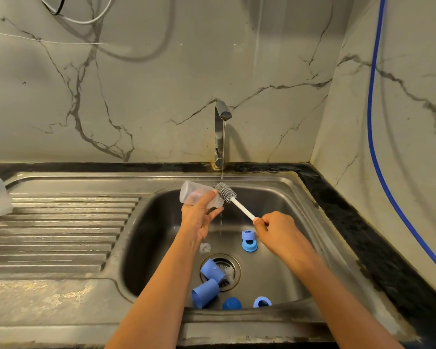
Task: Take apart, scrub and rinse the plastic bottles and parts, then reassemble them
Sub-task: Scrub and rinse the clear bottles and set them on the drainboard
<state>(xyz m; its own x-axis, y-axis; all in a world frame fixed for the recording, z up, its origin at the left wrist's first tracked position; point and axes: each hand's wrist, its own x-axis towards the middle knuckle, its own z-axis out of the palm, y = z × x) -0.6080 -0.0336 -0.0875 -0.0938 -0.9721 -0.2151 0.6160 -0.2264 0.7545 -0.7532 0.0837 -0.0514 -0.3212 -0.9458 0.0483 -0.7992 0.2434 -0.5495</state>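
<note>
Left hand (199, 219) and right hand (277, 230) reach forward, fingers curled, gripping.

Back wall (161, 84) and right wall (413, 122): pale marble-look panels with dark grey veins, meeting in a corner at the right. Soft light falls from above and leaves a faint glare on the back wall. A blue hose (370, 109) runs down the right wall. A white cable (96, 20) and a black cable (51, 8) loop at the upper left. Black stone countertop (337, 197), stained along the wall joint. Set into it is a stainless steel sink (262, 178), with the ribbed drainboard (61, 222) to the left of the basin and a round drain (234, 260) in the basin floor. A chrome tap (219, 132) stands at the back rim, releasing a thin stream of water.
</note>
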